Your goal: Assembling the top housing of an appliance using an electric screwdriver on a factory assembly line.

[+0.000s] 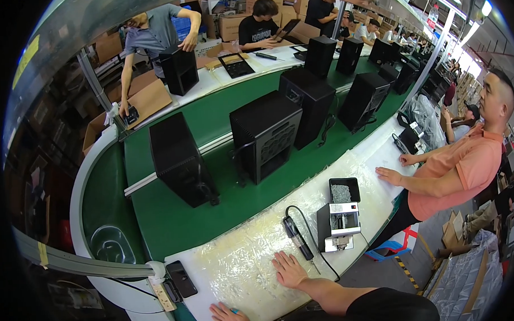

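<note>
My right hand [289, 270] lies flat with its fingers spread on the white, film-covered workbench [226, 263], holding nothing. Just beyond its fingertips rests a black electric screwdriver [297, 238] with a cable. My left hand [228, 317] also rests on the bench near its front edge, fingers apart; a small blue thing I cannot make out shows by its thumb. A dark phone [182, 278] lies farther left. To the right of the screwdriver stands a screw feeder [332, 228], with a black bin [344, 191] of small metal screws behind it.
Several black computer cases [180, 157] stand on the green conveyor belt [214, 221] beyond the bench. A co-worker in an orange shirt [458, 179] leans on the bench at right. Another person [156, 36] handles a case across the line. A power strip [162, 297] sits at the left corner.
</note>
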`<move>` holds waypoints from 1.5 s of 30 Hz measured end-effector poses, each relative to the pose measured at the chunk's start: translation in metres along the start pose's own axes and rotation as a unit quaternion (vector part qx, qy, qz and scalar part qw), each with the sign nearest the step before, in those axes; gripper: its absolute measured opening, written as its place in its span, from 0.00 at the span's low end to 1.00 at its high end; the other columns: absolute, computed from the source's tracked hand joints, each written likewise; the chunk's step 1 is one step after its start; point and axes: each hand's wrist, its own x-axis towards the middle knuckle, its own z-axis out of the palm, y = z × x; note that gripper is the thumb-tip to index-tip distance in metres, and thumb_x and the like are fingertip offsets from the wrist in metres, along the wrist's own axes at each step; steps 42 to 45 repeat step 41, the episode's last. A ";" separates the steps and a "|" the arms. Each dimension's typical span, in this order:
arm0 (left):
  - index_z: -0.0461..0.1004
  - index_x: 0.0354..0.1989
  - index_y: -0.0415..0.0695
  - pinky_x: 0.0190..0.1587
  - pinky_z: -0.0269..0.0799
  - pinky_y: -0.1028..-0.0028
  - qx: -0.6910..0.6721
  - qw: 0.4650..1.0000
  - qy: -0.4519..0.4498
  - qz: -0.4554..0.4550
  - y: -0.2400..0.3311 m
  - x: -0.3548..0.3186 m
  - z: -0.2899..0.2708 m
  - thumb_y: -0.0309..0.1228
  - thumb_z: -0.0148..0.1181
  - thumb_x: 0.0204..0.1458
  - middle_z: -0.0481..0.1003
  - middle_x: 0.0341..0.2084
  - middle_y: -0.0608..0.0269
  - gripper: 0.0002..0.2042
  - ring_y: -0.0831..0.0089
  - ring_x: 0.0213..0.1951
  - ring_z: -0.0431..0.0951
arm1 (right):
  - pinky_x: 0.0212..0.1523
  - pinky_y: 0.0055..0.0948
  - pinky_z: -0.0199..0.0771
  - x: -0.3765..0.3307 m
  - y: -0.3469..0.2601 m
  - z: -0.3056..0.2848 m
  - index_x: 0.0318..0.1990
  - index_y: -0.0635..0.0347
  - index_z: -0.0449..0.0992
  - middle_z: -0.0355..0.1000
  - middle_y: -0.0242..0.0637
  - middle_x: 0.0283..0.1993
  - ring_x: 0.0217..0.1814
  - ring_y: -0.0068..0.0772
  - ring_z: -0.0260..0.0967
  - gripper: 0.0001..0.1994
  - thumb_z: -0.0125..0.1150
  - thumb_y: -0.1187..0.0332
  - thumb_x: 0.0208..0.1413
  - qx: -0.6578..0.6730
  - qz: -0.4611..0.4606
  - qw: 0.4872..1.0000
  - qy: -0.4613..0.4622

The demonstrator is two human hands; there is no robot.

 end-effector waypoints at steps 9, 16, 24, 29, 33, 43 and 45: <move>0.58 0.63 0.37 0.65 0.43 0.46 -0.028 1.000 0.011 0.005 0.000 -0.001 -0.001 0.34 0.45 0.54 0.52 0.65 0.37 0.27 0.44 0.67 0.48 | 0.67 0.53 0.48 0.000 0.000 -0.001 0.60 0.59 0.64 0.54 0.48 0.68 0.71 0.50 0.46 0.26 0.50 0.61 0.52 0.002 -0.004 1.000 0.022; 0.57 0.62 0.36 0.66 0.39 0.44 -0.029 0.999 0.017 -0.005 -0.011 -0.003 0.016 0.33 0.49 0.47 0.50 0.65 0.38 0.31 0.43 0.68 0.45 | 0.65 0.53 0.50 0.002 -0.004 0.001 0.58 0.60 0.66 0.55 0.49 0.66 0.70 0.51 0.48 0.26 0.52 0.62 0.50 0.005 -0.016 0.999 0.042; 0.59 0.58 0.33 0.65 0.40 0.43 -0.031 0.997 0.066 0.022 0.003 0.007 0.012 0.28 0.51 0.40 0.54 0.61 0.36 0.31 0.41 0.65 0.50 | 0.66 0.54 0.48 -0.005 0.006 0.003 0.59 0.61 0.66 0.55 0.49 0.67 0.71 0.51 0.47 0.26 0.51 0.60 0.52 0.006 -0.004 0.999 0.054; 0.69 0.46 0.35 0.58 0.58 0.53 -0.313 0.928 0.110 0.170 0.095 0.104 -0.072 0.16 0.50 0.39 0.67 0.47 0.41 0.20 0.43 0.54 0.64 | 0.68 0.50 0.47 -0.002 0.002 -0.001 0.59 0.59 0.66 0.55 0.46 0.68 0.72 0.48 0.47 0.24 0.49 0.61 0.55 0.025 -0.007 0.999 0.035; 0.71 0.39 0.35 0.58 0.61 0.57 -0.316 0.837 0.257 0.366 0.226 0.248 -0.210 0.13 0.47 0.39 0.70 0.44 0.44 0.16 0.46 0.53 0.67 | 0.68 0.50 0.47 -0.003 0.006 -0.002 0.59 0.60 0.65 0.54 0.47 0.68 0.72 0.48 0.47 0.24 0.49 0.60 0.55 0.049 0.000 0.997 0.057; 0.57 0.63 0.46 0.60 0.49 0.37 -0.021 0.988 0.103 0.113 0.338 0.470 -0.254 0.42 0.56 0.46 0.50 0.67 0.54 0.34 0.52 0.69 0.43 | 0.69 0.48 0.46 -0.003 0.007 0.002 0.59 0.58 0.66 0.54 0.45 0.69 0.73 0.44 0.45 0.24 0.50 0.59 0.56 0.056 0.008 0.998 0.027; 0.57 0.63 0.46 0.60 0.49 0.37 -0.021 0.988 0.103 0.113 0.338 0.470 -0.254 0.42 0.56 0.46 0.50 0.67 0.54 0.34 0.52 0.69 0.43 | 0.69 0.48 0.46 -0.003 0.007 0.002 0.59 0.58 0.66 0.54 0.45 0.69 0.73 0.44 0.45 0.24 0.50 0.59 0.56 0.056 0.008 0.998 0.027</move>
